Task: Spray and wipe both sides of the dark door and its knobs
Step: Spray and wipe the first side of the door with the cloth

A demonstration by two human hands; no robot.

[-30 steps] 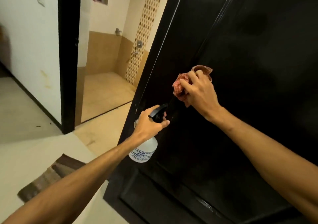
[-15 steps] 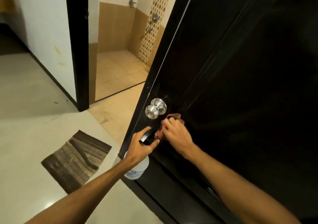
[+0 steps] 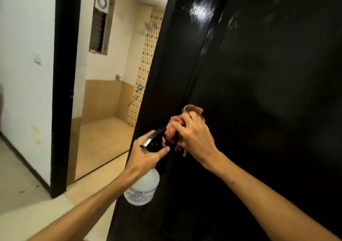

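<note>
Here, from the head camera, a person works the near face of the dark door [image 3: 259,74], which stands open and fills the right of the frame. Its long axis runs upright and its free edge [image 3: 153,85] slants down the middle of the view. The right hand [image 3: 194,139] grips a bunched reddish cloth [image 3: 171,127], fingers curled round it, and presses it to the door's face just inside that edge.

The left hand [image 3: 146,157] is wrapped round the neck of a clear spray bottle [image 3: 144,189], thumb beside its black trigger head [image 3: 153,139]. The bottle hangs at the door's edge, below the cloth, with its nozzle aimed up at the cloth and nearly touching it.

No knob shows, and whether one sits under the cloth cannot be told. The right hand is the one on the door, so the wiping looks to fall to it. Most of the door's face stretches upward and rightward from the cloth. A glossy patch [image 3: 201,9] shines high on the door. Beyond the door's edge lies a tiled bathroom [image 3: 103,139].
</note>
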